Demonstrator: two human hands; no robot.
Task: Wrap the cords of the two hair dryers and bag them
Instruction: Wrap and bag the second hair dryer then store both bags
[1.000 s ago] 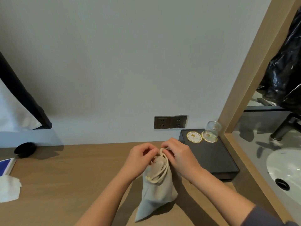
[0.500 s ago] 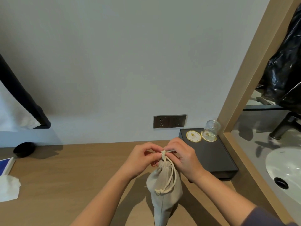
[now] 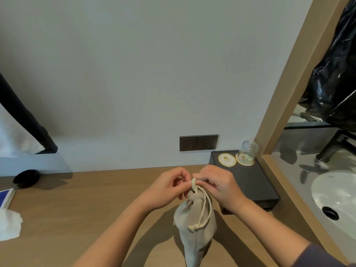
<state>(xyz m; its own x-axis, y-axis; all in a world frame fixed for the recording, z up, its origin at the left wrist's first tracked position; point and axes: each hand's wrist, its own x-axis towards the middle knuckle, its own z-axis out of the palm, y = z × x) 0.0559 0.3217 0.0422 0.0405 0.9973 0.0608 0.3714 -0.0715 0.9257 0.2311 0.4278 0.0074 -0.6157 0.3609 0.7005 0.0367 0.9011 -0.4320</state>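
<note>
over at the left edge of the tabletop lies a crumpled white tissue, and towards the back left corner a small black round thing sits by the wall. now to the middle, near the front edge: the left hand is curled in, thumb and fingertips pinching the gathered neck of the drawstring bag. the bag hangs full and rounded under both hands, but its lower end runs out of view, so whether it rests on the wood cannot be told. its looped cord dangles down the front, knotted at the bottom. the right hand meets the same neck from the other side, fingers curled and pinching. further right, a black tray at the back right corner carries an upturned glass. as for progress, the mouth looks cinched nearly shut, so one dryer seems bagged and its cord wrapped, though no dryer shows. whether this is the first or second bag cannot be told. what is left here looks like the final tug and setting it down.
</note>
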